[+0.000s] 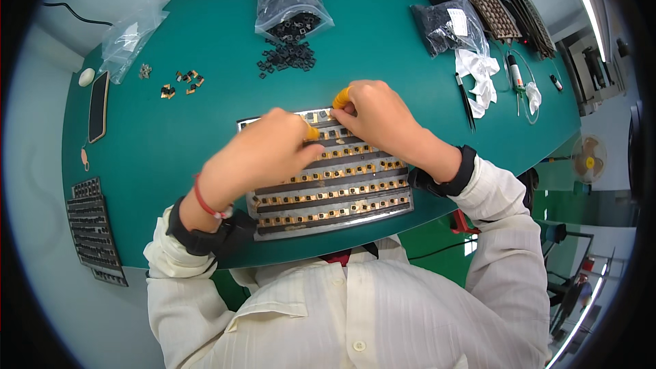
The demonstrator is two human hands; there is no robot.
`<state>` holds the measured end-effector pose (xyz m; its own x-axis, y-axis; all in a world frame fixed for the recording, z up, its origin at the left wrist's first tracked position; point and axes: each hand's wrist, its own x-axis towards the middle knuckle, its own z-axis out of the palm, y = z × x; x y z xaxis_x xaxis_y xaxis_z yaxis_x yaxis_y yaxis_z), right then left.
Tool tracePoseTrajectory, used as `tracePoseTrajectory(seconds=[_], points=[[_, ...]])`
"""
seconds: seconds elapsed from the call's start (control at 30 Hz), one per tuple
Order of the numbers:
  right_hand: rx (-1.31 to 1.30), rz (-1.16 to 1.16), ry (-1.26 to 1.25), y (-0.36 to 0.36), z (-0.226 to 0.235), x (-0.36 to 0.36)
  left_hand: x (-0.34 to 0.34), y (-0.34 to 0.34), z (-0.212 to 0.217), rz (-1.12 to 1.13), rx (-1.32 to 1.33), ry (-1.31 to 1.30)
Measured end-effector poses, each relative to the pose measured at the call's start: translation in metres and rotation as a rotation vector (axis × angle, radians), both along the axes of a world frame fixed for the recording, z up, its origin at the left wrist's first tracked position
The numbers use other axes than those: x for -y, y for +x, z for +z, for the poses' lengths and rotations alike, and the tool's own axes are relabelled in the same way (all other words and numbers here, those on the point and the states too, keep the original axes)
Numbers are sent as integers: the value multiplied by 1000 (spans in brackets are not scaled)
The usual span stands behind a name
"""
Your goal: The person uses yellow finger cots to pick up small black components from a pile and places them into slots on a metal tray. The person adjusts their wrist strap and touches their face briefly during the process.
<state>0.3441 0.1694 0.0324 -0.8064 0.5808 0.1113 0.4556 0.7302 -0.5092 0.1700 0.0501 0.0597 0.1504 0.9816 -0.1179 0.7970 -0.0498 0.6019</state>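
A flat metal tray (335, 227) lies in front of me at the near edge of the table. It carries rows of small gold-coloured pieces (335, 173), many with a small black square part on top. My left hand (270, 147) is over the tray's upper left part, fingers curled, its yellow-covered fingertip down at an upper row. My right hand (383, 115) is at the tray's far edge, with thumb and yellow-covered finger brought close together. Anything between the fingertips of either hand is too small or hidden to make out.
Loose black square parts (290, 57) spill from a clear bag (290, 0) at the far middle. Gold pieces (188, 80) and a phone (99, 106) lie left. Another filled tray (92, 229) sits lower left. Tweezers (465, 101), crumpled tissue (480, 78) and a syringe (515, 72) are right.
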Motion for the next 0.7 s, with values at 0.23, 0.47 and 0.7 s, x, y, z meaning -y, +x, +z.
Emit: tracePoseTrajectory(seconds=[0.23,0.47,0.7], points=[[218,53,9,-2,15,16,-16,-82,-10,369,-26,86],[306,80,-175,-17,22,2,-32,-100,-28,429,73,59],[319,18,-274,-19,33,7,-37,-99,-35,432,105,57]])
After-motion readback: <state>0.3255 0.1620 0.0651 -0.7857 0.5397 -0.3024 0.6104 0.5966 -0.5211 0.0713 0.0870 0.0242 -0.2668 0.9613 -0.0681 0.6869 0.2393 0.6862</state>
